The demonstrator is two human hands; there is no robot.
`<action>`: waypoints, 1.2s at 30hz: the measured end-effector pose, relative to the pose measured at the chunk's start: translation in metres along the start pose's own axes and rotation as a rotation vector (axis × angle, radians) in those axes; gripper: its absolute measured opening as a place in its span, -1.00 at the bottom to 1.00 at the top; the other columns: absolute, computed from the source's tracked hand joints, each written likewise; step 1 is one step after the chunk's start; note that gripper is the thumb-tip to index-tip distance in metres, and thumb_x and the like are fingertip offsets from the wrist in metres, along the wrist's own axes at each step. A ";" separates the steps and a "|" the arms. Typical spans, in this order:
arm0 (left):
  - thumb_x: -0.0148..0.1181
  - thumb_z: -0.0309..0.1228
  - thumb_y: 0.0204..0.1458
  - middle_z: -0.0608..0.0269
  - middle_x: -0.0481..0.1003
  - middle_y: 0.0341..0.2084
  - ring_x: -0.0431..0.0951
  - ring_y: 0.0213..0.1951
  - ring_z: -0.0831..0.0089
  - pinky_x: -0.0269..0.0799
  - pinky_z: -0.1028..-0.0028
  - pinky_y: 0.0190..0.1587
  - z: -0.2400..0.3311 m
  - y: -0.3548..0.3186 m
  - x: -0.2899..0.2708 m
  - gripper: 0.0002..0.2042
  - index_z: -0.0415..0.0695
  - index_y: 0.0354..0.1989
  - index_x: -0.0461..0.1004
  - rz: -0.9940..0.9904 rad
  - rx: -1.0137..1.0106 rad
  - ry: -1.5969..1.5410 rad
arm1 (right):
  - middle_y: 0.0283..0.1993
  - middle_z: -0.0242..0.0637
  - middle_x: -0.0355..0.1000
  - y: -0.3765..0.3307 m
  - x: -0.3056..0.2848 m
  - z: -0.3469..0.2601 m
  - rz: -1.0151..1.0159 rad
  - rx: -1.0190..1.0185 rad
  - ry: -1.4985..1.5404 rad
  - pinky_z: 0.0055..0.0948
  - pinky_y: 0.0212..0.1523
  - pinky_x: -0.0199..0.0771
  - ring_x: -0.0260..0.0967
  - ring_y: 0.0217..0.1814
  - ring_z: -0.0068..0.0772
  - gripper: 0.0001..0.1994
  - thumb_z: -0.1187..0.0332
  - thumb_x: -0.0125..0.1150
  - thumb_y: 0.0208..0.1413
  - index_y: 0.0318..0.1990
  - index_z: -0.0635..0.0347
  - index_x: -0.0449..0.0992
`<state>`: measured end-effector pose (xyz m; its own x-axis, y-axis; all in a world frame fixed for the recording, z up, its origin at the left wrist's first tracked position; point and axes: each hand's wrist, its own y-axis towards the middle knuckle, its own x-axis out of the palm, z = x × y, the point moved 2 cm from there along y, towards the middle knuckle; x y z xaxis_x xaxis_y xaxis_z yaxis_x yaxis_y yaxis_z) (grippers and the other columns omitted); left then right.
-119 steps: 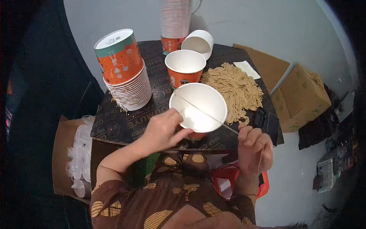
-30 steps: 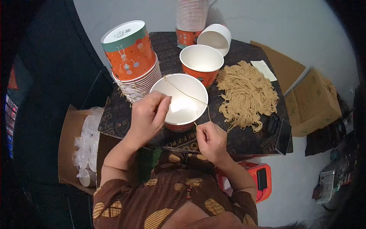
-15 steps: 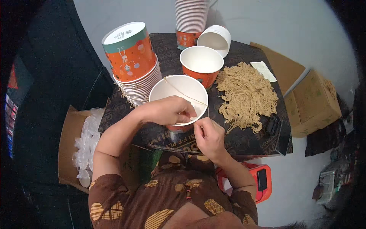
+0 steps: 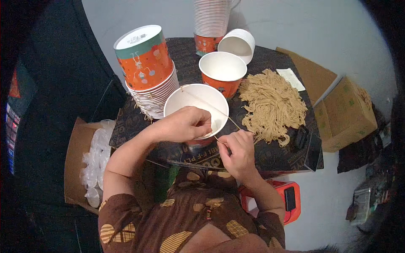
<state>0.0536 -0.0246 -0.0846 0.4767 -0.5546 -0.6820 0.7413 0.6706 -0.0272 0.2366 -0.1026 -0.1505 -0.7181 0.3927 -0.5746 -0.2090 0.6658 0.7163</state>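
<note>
A white-lined orange paper cup (image 4: 187,99) stands at the near edge of a small dark table (image 4: 274,147). A thin tan string (image 4: 211,108) runs across its mouth from the far rim to the near rim. My left hand (image 4: 185,124) rests over the cup's near rim, fingers pinched on the string there. My right hand (image 4: 236,149) sits just right of the cup and pinches the string's free end. A heap of tan strings (image 4: 272,105) lies to the right.
A tilted stack of orange cups (image 4: 147,69) stands left of the cup, another open cup (image 4: 222,71) behind it, a cup on its side (image 4: 238,42) and a tall stack (image 4: 210,21) at the back. Cardboard boxes (image 4: 348,109) right, a box of clear lids (image 4: 90,160) left.
My left hand moved from the cup's left side over its near rim. My right hand came in from the right to the cup and holds the string end close.
</note>
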 end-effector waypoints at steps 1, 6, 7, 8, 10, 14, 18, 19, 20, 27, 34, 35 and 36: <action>0.19 -0.48 0.05 0.15 0.48 -0.62 0.47 -0.51 0.47 0.39 0.38 -0.39 -0.003 -0.001 0.003 -0.88 -0.27 -0.46 0.47 0.054 0.011 -0.056 | -0.41 -0.36 0.38 0.000 -0.002 -0.001 -0.024 -0.025 -0.047 -0.23 -0.16 0.17 0.31 -0.28 -0.26 -0.84 0.48 0.35 -0.08 -0.34 0.10 0.49; 0.21 -0.54 0.01 0.25 0.51 -0.57 0.46 -0.45 0.58 0.40 0.46 -0.38 -0.003 -0.001 0.012 -0.88 -0.25 -0.53 0.44 0.156 0.105 -0.226 | -0.39 -0.39 0.34 0.005 -0.012 -0.010 0.007 -0.067 -0.125 -0.19 -0.08 0.09 0.28 -0.21 -0.28 -0.83 0.45 0.36 -0.10 -0.33 0.08 0.51; 0.20 -0.58 -0.01 0.26 0.52 -0.54 0.47 -0.44 0.59 0.41 0.49 -0.37 -0.002 0.000 0.015 -0.87 -0.23 -0.56 0.42 0.130 0.075 -0.354 | -0.38 -0.40 0.35 0.006 -0.014 -0.011 0.012 -0.075 -0.135 -0.19 -0.08 0.07 0.27 -0.20 -0.29 -0.83 0.45 0.36 -0.11 -0.33 0.08 0.51; 0.19 -0.61 -0.03 0.28 0.53 -0.52 0.47 -0.42 0.59 0.41 0.51 -0.36 -0.001 0.001 0.017 -0.85 -0.21 -0.59 0.39 0.103 0.044 -0.482 | -0.38 -0.40 0.35 0.006 -0.014 -0.011 0.014 -0.075 -0.138 -0.19 -0.08 0.07 0.27 -0.20 -0.29 -0.83 0.45 0.36 -0.11 -0.33 0.08 0.51; 0.18 -0.63 -0.03 0.27 0.53 -0.51 0.48 -0.41 0.58 0.41 0.53 -0.35 -0.002 0.004 0.019 -0.83 -0.20 -0.61 0.37 0.091 0.049 -0.538 | -0.37 -0.40 0.36 0.008 -0.014 -0.011 0.020 -0.107 -0.130 -0.19 -0.08 0.08 0.28 -0.20 -0.29 -0.83 0.45 0.36 -0.10 -0.33 0.08 0.51; 0.13 -0.65 -0.02 0.23 0.54 -0.50 0.52 -0.38 0.58 0.38 0.59 -0.38 -0.010 0.010 0.019 -0.83 -0.19 -0.60 0.35 0.093 0.078 -0.662 | -0.37 -0.39 0.37 0.008 -0.011 -0.010 0.007 -0.102 -0.106 -0.18 -0.08 0.08 0.28 -0.20 -0.29 -0.83 0.45 0.37 -0.10 -0.34 0.08 0.51; 0.16 -0.61 -0.01 0.14 0.56 -0.45 0.50 -0.40 0.56 0.34 0.59 -0.35 -0.008 0.013 0.016 -0.87 -0.22 -0.55 0.37 0.056 -0.005 -0.689 | -0.37 -0.39 0.38 0.007 -0.010 -0.007 -0.014 -0.093 -0.094 -0.19 -0.09 0.08 0.28 -0.22 -0.30 -0.84 0.45 0.37 -0.09 -0.34 0.09 0.51; 0.17 -0.61 0.00 0.18 0.55 -0.47 0.49 -0.42 0.58 0.33 0.59 -0.36 -0.007 0.013 0.015 -0.90 -0.23 -0.52 0.41 0.023 -0.048 -0.681 | -0.37 -0.39 0.38 0.007 -0.010 -0.006 -0.019 -0.092 -0.091 -0.19 -0.09 0.07 0.29 -0.22 -0.30 -0.85 0.44 0.37 -0.08 -0.34 0.08 0.51; 0.18 -0.60 0.00 0.22 0.55 -0.48 0.48 -0.44 0.60 0.33 0.60 -0.38 -0.005 0.014 0.016 -0.93 -0.25 -0.49 0.44 -0.011 -0.091 -0.673 | -0.37 -0.39 0.38 0.007 -0.011 -0.006 -0.019 -0.091 -0.092 -0.19 -0.09 0.07 0.29 -0.22 -0.30 -0.85 0.44 0.37 -0.08 -0.34 0.08 0.51; 0.24 -0.57 0.05 0.28 0.56 -0.46 0.48 -0.44 0.62 0.39 0.60 -0.34 -0.006 0.018 0.014 -0.94 -0.31 -0.33 0.53 -0.078 -0.063 -0.621 | -0.35 -0.41 0.38 0.015 -0.034 -0.006 -0.045 -0.106 0.009 -0.20 -0.04 0.06 0.31 -0.19 -0.31 -0.78 0.49 0.30 -0.04 -0.19 0.06 0.52; 0.26 -0.58 0.07 0.29 0.54 -0.48 0.49 -0.42 0.61 0.43 0.59 -0.30 -0.002 0.018 0.019 -0.94 -0.31 -0.32 0.55 -0.102 -0.060 -0.657 | -0.33 -0.39 0.40 0.043 -0.044 -0.008 0.021 -0.119 -0.030 -0.19 0.03 0.06 0.34 -0.15 -0.30 -0.77 0.50 0.27 -0.05 -0.18 0.06 0.54; 0.26 -0.58 0.07 0.30 0.53 -0.48 0.49 -0.43 0.61 0.42 0.60 -0.31 -0.001 0.018 0.019 -0.95 -0.30 -0.33 0.55 -0.107 -0.046 -0.640 | -0.34 -0.39 0.41 0.048 -0.043 -0.008 0.013 -0.120 -0.051 -0.19 0.03 0.06 0.34 -0.15 -0.29 -0.79 0.49 0.28 -0.06 -0.21 0.06 0.55; 0.26 -0.58 0.07 0.30 0.53 -0.48 0.49 -0.43 0.61 0.42 0.60 -0.31 -0.002 0.020 0.021 -0.95 -0.30 -0.33 0.55 -0.108 -0.046 -0.640 | -0.34 -0.39 0.41 0.052 -0.041 -0.008 0.013 -0.119 -0.051 -0.19 0.03 0.06 0.34 -0.15 -0.29 -0.79 0.49 0.28 -0.06 -0.21 0.06 0.55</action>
<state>0.0771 -0.0222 -0.1009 0.5986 -0.7943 -0.1040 0.7864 0.6074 -0.1126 0.2500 -0.0888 -0.0870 -0.6871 0.4349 -0.5820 -0.2793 0.5813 0.7642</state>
